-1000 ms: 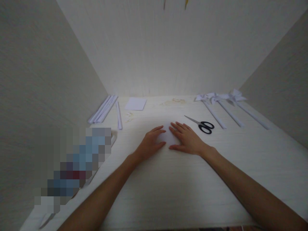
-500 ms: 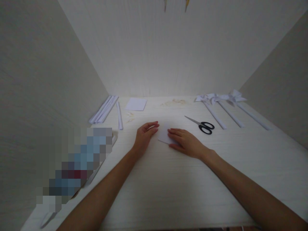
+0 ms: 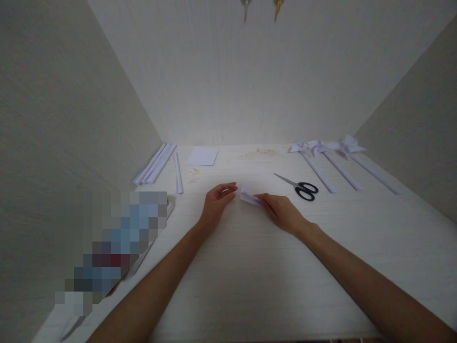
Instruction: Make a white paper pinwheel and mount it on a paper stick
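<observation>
A small folded piece of white paper (image 3: 249, 195) is pinched at its right end between the thumb and fingers of my right hand (image 3: 280, 209). Its left part points toward my left hand (image 3: 218, 202). That hand rests on the table just left of the paper, apart from it, with fingers loosely curved, a gap between thumb and fingers, and nothing held. Black-handled scissors (image 3: 302, 187) lie beyond my right hand, blades toward the back left.
White paper pinwheels on rolled sticks (image 3: 348, 172) lie at the back right. Rolled paper tubes (image 3: 155, 164), a single tube (image 3: 178, 174) and a square paper stack (image 3: 203, 156) are at the back left. Walls enclose the white table (image 3: 221, 286); a blurred-out object (image 3: 121, 243) lies at left.
My right hand has gone from lying flat on the paper to pinching its right end, and the paper now looks smaller and tilted up. My left hand has barely moved.
</observation>
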